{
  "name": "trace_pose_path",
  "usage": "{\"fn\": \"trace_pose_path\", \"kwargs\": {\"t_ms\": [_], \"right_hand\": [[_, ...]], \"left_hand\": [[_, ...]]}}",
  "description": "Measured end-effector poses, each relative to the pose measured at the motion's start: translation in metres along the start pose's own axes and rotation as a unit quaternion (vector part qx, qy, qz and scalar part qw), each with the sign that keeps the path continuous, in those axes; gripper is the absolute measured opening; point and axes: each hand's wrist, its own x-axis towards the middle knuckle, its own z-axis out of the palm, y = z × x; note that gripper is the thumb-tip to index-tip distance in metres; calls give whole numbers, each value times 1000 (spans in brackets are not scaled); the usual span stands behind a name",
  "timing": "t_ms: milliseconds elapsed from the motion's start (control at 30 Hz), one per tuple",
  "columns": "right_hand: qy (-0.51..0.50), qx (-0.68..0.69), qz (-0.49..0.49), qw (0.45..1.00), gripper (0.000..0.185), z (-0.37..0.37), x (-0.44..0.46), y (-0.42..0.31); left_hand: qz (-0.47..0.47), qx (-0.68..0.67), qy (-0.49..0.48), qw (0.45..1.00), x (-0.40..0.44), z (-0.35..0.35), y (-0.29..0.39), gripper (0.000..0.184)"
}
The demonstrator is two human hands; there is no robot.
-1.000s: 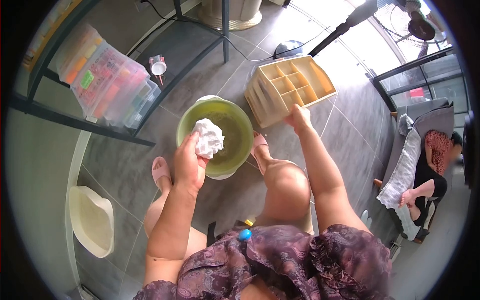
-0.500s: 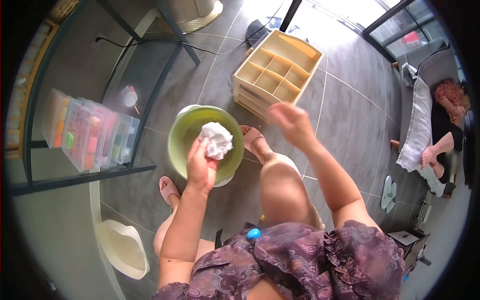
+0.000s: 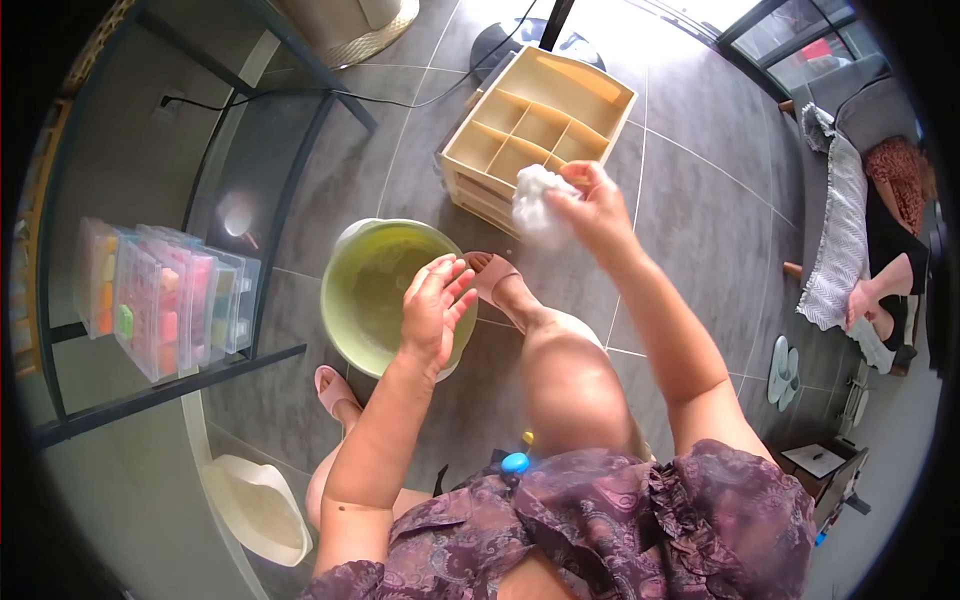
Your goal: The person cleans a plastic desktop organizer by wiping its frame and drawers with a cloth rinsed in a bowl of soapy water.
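A crumpled white cloth (image 3: 540, 205) is gripped in my right hand (image 3: 600, 212), in front of the near side of a cream organizer box (image 3: 485, 165) with several open compartments on top. My left hand (image 3: 435, 312) holds nothing, its fingers apart and palm turned inward, over the right part of a green basin (image 3: 345, 325). The basin stands on the floor and appears to hold some water. The organizer's lower front is partly behind the cloth and my right hand.
Clear plastic cases (image 3: 165, 300) with colored contents stand on a dark metal shelf frame (image 3: 270, 358) at left. A cream bin (image 3: 260, 508) sits by the wall. A black cable (image 3: 330, 92) crosses the floor. Another person's foot (image 3: 868, 295) shows on the sofa at right.
The white cloth has passed from my left hand to my right hand and moved right, from over the basin to the organizer. My left hand has opened.
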Motion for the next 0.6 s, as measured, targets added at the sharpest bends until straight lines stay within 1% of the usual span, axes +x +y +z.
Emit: {"fn": "trace_pose_path", "kwargs": {"t_ms": [67,133,200,267,333,367,433,467,533,600], "right_hand": [[-33,-21,13,999,28,-7,18,-13],[-12,-118,-6,993,26,-2,43,-15],[-38,-234,-14,971,25,13,66,-19],[-60,-353,-17,933,24,27,79,-23],[-75,-472,-12,878,24,43,84,-22],[-71,-517,-37,852,22,49,82,-24],[-84,-580,-49,809,21,57,82,-27],[-89,-610,-55,785,21,61,82,-28],[-84,-633,-64,767,18,66,83,-17],[-94,-651,-68,750,17,68,83,-15]], "left_hand": [[3,-20,14,1000,1,-7,-3,26],[2,-38,14,999,3,-14,-8,23],[5,-39,19,999,4,-21,-10,21],[9,-38,24,999,4,-22,-11,19],[10,-35,27,999,3,-24,-11,19],[17,-30,28,999,4,-26,-10,19],[28,-20,31,999,7,-30,-12,19],[47,13,37,998,9,-30,-12,19],[86,82,46,992,17,-27,-11,20],[194,211,32,958,36,-27,-13,22]]}}
